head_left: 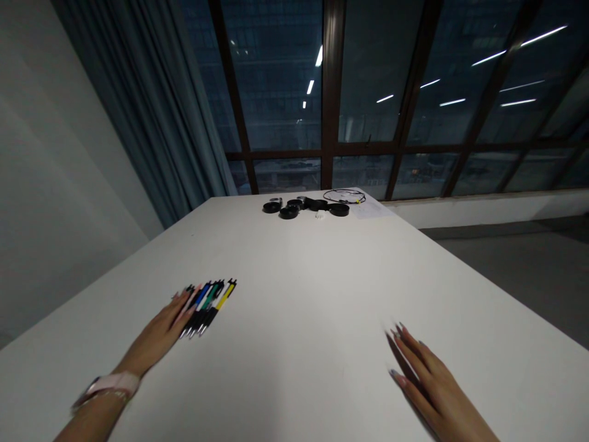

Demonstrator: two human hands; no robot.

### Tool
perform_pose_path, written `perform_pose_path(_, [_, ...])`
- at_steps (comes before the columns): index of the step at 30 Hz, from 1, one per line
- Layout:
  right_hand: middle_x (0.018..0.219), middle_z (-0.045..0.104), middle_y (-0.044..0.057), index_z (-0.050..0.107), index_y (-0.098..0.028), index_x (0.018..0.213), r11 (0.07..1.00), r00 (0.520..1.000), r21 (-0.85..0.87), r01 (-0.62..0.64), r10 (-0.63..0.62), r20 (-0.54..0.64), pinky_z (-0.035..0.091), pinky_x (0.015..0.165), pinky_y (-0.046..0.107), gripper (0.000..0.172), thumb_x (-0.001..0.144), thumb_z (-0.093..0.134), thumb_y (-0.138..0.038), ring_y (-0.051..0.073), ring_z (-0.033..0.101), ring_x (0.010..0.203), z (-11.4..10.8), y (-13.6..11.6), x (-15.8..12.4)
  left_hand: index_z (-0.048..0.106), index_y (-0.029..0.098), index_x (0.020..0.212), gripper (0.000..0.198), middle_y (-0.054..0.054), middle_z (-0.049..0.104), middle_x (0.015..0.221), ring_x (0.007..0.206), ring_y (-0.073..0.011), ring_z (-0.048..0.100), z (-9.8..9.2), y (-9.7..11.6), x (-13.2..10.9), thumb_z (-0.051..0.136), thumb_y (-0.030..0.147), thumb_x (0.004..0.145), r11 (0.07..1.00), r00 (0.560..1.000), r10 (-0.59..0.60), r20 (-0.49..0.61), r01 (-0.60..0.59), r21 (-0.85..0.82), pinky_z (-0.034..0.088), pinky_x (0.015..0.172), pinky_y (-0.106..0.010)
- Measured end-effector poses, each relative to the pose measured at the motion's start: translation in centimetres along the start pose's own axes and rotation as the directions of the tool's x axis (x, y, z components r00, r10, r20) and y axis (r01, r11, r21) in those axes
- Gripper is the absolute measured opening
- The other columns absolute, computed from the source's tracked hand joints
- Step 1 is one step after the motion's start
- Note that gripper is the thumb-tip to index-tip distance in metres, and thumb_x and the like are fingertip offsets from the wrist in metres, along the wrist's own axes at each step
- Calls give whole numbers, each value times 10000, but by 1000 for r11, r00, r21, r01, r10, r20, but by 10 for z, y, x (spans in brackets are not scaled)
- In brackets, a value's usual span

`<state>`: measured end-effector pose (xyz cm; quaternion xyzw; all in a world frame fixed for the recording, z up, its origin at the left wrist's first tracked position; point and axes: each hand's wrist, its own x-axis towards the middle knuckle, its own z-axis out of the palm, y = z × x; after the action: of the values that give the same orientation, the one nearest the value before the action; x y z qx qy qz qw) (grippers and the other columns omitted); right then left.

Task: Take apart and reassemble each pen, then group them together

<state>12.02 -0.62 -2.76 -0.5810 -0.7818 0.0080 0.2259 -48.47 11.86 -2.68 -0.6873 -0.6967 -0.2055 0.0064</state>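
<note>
I see the left hand flat and released, fingertips touching the left side of the pens on the surface; the right hand lies empty, well right of the pens. I judge a sideways nudge could scatter them

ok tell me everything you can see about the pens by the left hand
The pens are a small bunch of plastic-looking click pens lying flat, side by side and touching, on the white table. Barrels show pink, blue, green and yellow, with black grips and silvery tips pointing toward the person. The left hand lies flat with its fingertips on the leftmost ones.
</note>
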Motion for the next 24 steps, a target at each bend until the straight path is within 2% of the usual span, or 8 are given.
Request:
perform_pose_path(7, [1526, 329, 88, 343, -275, 1474, 1000, 1000, 2, 7, -7, -5, 418, 1043, 525, 569, 939, 459, -430, 325, 415, 1333, -1, -1, 1, 371, 199, 1453, 647, -110, 383, 1499, 1389, -287, 317, -5, 6, 0, 326, 555, 914, 998, 999, -9, 52, 5, 65, 275, 1139, -490])
perform_pose_path(9, [1526, 329, 88, 345, -275, 1473, 1000, 1000, 10, 12, -12, -10, 420, 1040, 524, 571, 936, 464, -430, 327, 409, 1336, -2, -1, 1, 373, 217, 1452, 623, -111, 367, 1509, 1405, -297, 280, -8, 12, 1, 312, 541, 923, 996, 1000, -10, 19, 8, 87, 245, 1139, -526])
perform_pose_path(11, [1528, 323, 83, 337, -278, 1475, 1000, 1000, 23, 19, -19, -4, 421, 1041, 516, 578, 934, 471, -428, 324, 398, 1343, -4, 0, 1, 385, 210, 1445, 607, -116, 328, 1530, 1422, -303, 237, -13, 30, 3, 284, 526, 937, 996, 999, -10, -35, 13, 94, 207, 1140, -552])
perform_pose_path(13, [1533, 315, 72, 332, -288, 1476, 999, 1000, 41, 20, -20, 17, 430, 1041, 487, 574, 935, 472, -423, 312, 399, 1344, -6, 3, 1, 386, 159, 1442, 613, -143, 313, 1534, 1423, -303, 239, -17, 64, 2, 265, 505, 950, 998, 996, 7, -94, -2, 57, 209, 1143, -545])
perform_pose_path(16, [1531, 320, 58, 345, -293, 1469, 997, 999, 70, 16, -19, 42, 447, 1039, 436, 553, 941, 459, -413, 295, 421, 1330, -11, 17, 1, 275, 158, 1486, 600, -128, 254, 1561, 1446, -262, 169, -18, 145, -12, 262, 460, 967, 981, 971, 194, -136, -196, 5, 194, 1165, -504])
perform_pose_path(20, [1512, 346, 46, 329, -302, 1472, 998, 997, 36, 57, -58, 44, 405, 1059, 506, 565, 935, 442, -438, 317, 394, 1340, -25, 44, -1, 81, 228, 1519, 593, -88, 162, 1588, 1450, -229, 153, -3, 267, -60, 297, 370, 986, 912, 912, 410, -10, -410, -31, 258, 1152, -500])
perform_pose_path(22, [1515, 324, 27, 287, -337, 1478, 997, 991, -11, 82, -80, 105, 375, 1072, 530, 588, 927, 462, -445, 316, 374, 1349, -34, 58, -4, 63, 202, 1520, 616, -95, 149, 1585, 1449, -226, 155, 9, 316, -87, 311, 374, 983, 873, 870, 488, 68, -484, -68, 290, 1148, -467])
perform_pose_path(24, [1517, 306, 5, 264, -373, 1476, 994, 984, -52, 98, -89, 154, 345, 1082, 552, 609, 915, 483, -463, 317, 351, 1357, -41, 69, -7, 91, 167, 1518, 618, -103, 142, 1579, 1445, -237, 166, 22, 355, -111, 314, 374, 980, 841, 828, 541, 148, -526, -127, 311, 1144, -449])
